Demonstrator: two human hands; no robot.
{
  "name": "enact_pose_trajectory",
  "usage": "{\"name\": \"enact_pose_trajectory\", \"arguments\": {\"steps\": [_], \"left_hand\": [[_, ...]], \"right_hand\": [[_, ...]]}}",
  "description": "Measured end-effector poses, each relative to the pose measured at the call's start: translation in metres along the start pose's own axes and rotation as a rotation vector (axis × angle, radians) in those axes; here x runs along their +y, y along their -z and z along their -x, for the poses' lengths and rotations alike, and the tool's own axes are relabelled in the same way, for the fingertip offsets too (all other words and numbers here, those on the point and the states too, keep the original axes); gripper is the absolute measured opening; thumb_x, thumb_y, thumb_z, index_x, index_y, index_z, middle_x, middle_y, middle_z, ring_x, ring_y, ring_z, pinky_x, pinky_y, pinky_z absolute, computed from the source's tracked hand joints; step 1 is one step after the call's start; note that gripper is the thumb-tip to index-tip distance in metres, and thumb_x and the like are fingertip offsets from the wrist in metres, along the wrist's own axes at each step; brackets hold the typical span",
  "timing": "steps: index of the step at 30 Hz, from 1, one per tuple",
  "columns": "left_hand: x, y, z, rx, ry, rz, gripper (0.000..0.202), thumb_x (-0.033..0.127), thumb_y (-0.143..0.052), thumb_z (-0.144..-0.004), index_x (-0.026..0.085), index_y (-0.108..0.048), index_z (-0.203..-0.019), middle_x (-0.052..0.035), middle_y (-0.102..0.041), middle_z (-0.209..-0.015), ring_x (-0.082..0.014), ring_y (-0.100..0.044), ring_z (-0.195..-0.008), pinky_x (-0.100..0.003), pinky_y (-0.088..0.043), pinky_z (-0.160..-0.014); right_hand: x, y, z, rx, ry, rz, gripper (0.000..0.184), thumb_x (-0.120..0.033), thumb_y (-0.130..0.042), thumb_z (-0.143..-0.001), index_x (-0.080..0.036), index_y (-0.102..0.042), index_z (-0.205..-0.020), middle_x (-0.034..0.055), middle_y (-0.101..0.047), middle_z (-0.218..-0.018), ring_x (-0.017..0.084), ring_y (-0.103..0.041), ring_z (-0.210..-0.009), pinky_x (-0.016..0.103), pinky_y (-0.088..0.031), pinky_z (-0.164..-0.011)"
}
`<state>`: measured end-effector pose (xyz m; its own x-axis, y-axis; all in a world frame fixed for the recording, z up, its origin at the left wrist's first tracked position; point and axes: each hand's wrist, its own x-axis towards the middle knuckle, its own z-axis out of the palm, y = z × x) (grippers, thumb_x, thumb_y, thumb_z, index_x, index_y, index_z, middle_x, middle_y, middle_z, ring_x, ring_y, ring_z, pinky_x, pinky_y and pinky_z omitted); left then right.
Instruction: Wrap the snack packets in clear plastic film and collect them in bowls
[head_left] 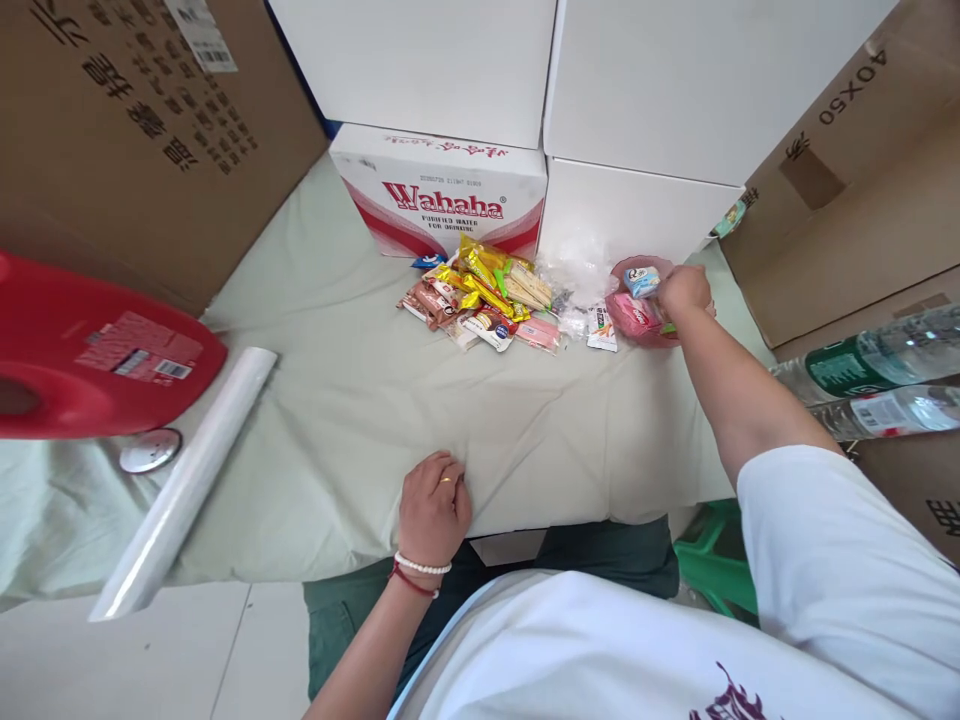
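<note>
My right hand (pixel 685 291) is at the right side of a pink see-through bowl (pixel 654 338), its fingers curled and mostly hidden. Beside the fingertips, a blue-and-white snack packet (pixel 642 281) rests in the bowl above a pink packet (pixel 631 314). Whether the fingers grip the packet or the rim, I cannot tell. My left hand (pixel 435 508) rests on the cloth near the table's front edge, fingers curled together around nothing visible. Left of the bowl lie crumpled clear plastic bags (pixel 581 275), a small white sachet (pixel 601 328) and a heap of wrapped snacks (pixel 487 295).
Behind the snacks stand a Wahaha water carton (pixel 450 195) and white boxes (pixel 637 205). On the left are a red jug (pixel 97 345), a round lid (pixel 150 451) and a plastic film roll (pixel 187 485). Water bottles (pixel 885 360) lie at right, near a green stool (pixel 716 560).
</note>
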<state>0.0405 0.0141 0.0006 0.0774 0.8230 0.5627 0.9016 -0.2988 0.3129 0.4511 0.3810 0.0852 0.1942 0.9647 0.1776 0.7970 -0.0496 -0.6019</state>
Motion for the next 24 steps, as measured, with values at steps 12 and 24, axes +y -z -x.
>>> {"name": "enact_pose_trajectory", "arguments": {"steps": [12, 24], "left_hand": [[-0.002, -0.004, 0.003, -0.007, 0.015, 0.019, 0.02, 0.004, -0.052, -0.087, 0.02, -0.063, -0.094, -0.0107, -0.07, -0.097, -0.0271, -0.067, -0.105, -0.041, -0.053, -0.089], [0.026, 0.005, 0.0, 0.096, 0.468, 0.51, 0.013, 0.026, -0.055, -0.098, 0.022, -0.067, -0.1, -0.005, -0.067, -0.094, -0.016, -0.065, -0.084, -0.029, -0.054, -0.074]], "right_hand": [[-0.087, -0.038, 0.122, -0.424, 0.515, 0.537, 0.033, -0.021, -0.049, -0.097, -0.02, -0.069, -0.122, 0.0157, -0.066, -0.13, 0.027, -0.065, -0.103, 0.035, -0.046, -0.082], [-0.094, -0.036, 0.257, -0.434, -0.098, -0.707, 0.034, -0.051, -0.076, -0.08, -0.02, -0.069, -0.092, -0.0011, -0.062, -0.072, 0.011, -0.041, -0.053, 0.026, -0.031, -0.052]]}}
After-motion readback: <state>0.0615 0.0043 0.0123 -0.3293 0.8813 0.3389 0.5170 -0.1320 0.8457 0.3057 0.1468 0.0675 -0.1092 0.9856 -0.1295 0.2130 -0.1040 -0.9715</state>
